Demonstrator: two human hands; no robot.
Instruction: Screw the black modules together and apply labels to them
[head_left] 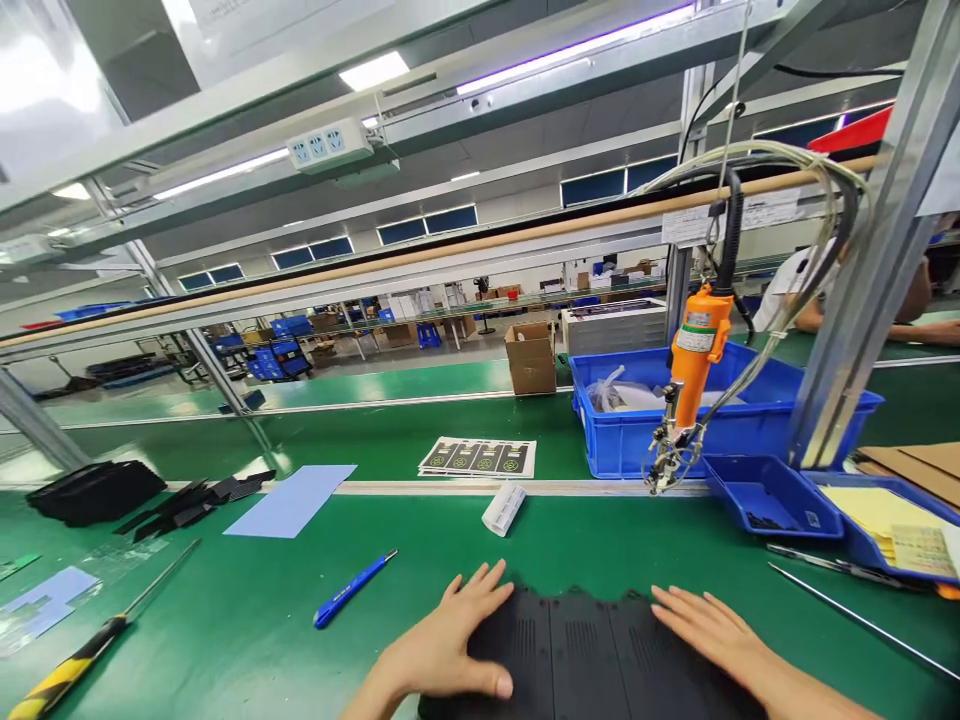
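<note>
Screwdriver (79, 660) with a yellow-and-black handle is seen at nine o'clock from the black panels (581, 655), its shaft angled away toward one o'clock on the green counter (247, 630). Nearer ten, a pale blue sheet (292, 500) is laid flat, and between sheet and panels a slim blue tool (356, 588) is laid aslant. The left hand (461, 635) is rested at the panels' nine-o'clock edge, its grip spread wide, with the thumb laid across the dark surface and nothing pinched. The panels themselves are placed at the near edge of the view, lying flat side by side, with vents cut in their tops; whether they are joined cannot be told. Their twelve-o'clock edge is broken by small tabs. By judgement, a stiff, fairly light plastic is suggested, somewhat slippery on its smooth faces, with the tabs the most fragile part; hold is best taken by both outer sides, at nine and three o'clock, so that the row is kept level and the tabs are spared. At three o'clock the right hand (712, 635) is laid over the other side, its fingers outstretched and lightly parted, nothing being clasped. Beyond, a small blue tray (787, 492) is set toward two o'clock.
</note>
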